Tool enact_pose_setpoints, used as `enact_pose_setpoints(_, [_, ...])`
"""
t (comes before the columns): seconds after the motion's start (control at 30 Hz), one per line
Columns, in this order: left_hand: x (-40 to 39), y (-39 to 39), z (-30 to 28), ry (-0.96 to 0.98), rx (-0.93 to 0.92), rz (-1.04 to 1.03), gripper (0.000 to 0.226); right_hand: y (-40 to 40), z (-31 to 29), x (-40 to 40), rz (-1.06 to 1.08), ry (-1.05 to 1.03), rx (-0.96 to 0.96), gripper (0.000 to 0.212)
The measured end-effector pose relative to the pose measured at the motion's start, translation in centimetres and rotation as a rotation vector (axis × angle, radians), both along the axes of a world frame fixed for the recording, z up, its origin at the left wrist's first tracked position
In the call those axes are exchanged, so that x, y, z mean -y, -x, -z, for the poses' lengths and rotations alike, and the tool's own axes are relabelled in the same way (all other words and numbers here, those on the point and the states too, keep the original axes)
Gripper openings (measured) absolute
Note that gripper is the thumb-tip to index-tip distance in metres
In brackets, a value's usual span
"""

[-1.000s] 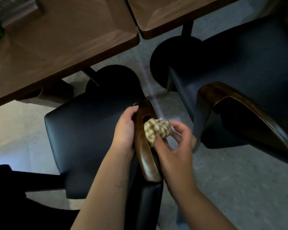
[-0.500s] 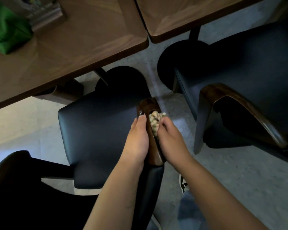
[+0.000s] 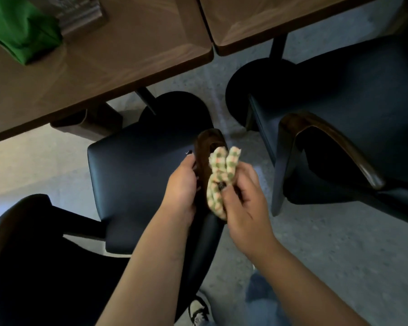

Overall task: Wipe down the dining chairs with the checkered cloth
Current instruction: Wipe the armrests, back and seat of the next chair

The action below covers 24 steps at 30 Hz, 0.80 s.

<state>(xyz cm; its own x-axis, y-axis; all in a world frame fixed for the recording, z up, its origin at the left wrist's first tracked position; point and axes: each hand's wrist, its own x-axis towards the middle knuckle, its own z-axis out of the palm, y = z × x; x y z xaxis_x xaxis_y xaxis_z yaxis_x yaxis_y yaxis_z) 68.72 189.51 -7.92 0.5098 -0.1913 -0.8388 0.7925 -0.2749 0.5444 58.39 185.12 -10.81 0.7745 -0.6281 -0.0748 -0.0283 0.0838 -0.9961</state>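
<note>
A dining chair with a dark padded seat [image 3: 137,184] and a curved brown wooden armrest [image 3: 209,142] stands in front of me. My left hand [image 3: 181,187] grips the armrest from its left side. My right hand [image 3: 243,198] holds the bunched green and cream checkered cloth [image 3: 220,177] against the armrest's right side, with the cloth's ends sticking up past my fingers. The lower stretch of the armrest is hidden behind my hands and the cloth.
A second dark chair [image 3: 353,95] with a wooden armrest [image 3: 335,142] stands to the right. Another dark chair [image 3: 33,267] is at the lower left. Two wooden tables [image 3: 127,50] [image 3: 269,17] are ahead, with a green cloth [image 3: 19,29] on the left one. Grey floor lies between the chairs.
My right hand has pulled the cloth back along the armrest toward me, and more of the cloth now shows. My left hand stays on the armrest.
</note>
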Motion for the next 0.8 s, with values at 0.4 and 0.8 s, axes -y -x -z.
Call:
enact_pose_setpoints(0.4, [-12.1,3.5,-1.0,-0.145,0.502,0.635,0.025,-1.3,-3.1,2.2,-0.639,0.985,-0.178,0.039])
enact_pose_setpoints(0.8, [-26.7,4.0,-4.0,-0.438,1.067,1.116,0.039,1.4,-4.8,-4.8,-0.295,1.090,-0.249,0.045])
